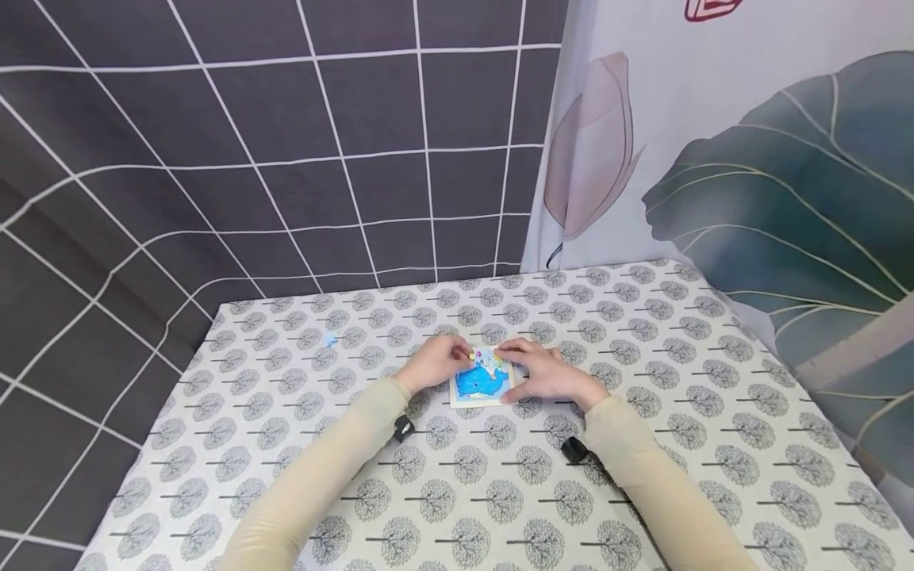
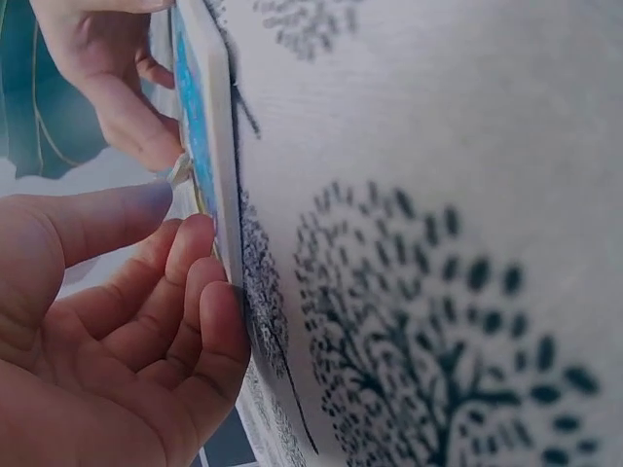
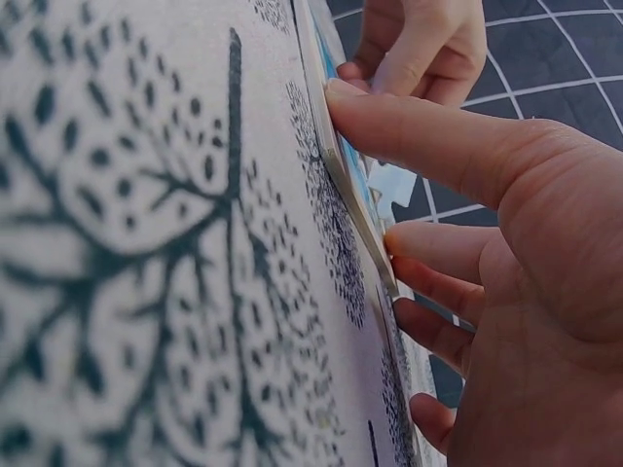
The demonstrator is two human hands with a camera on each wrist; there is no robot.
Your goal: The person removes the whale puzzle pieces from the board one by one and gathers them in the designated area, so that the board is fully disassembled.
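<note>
A small square jigsaw puzzle [image 1: 480, 382] with a blue whale picture lies on the patterned cloth. My left hand [image 1: 440, 362] is at its far left corner, fingers curled against the edge. In the left wrist view, a thin pale puzzle piece [image 2: 180, 168] tilts up at the left thumb tip. My right hand [image 1: 546, 371] grips the puzzle's right side, thumb low on the near edge and fingers toward the far edge. Between right thumb and index finger, a light-blue piece [image 3: 392, 185] stands up from the board in the right wrist view.
A loose light-blue piece [image 1: 331, 339] lies on the tablecloth [image 1: 400, 507], off to the left. Behind the table hangs a dark gridded curtain [image 1: 371, 190]; a pale curtain with leaf prints [image 1: 785, 182] hangs at right.
</note>
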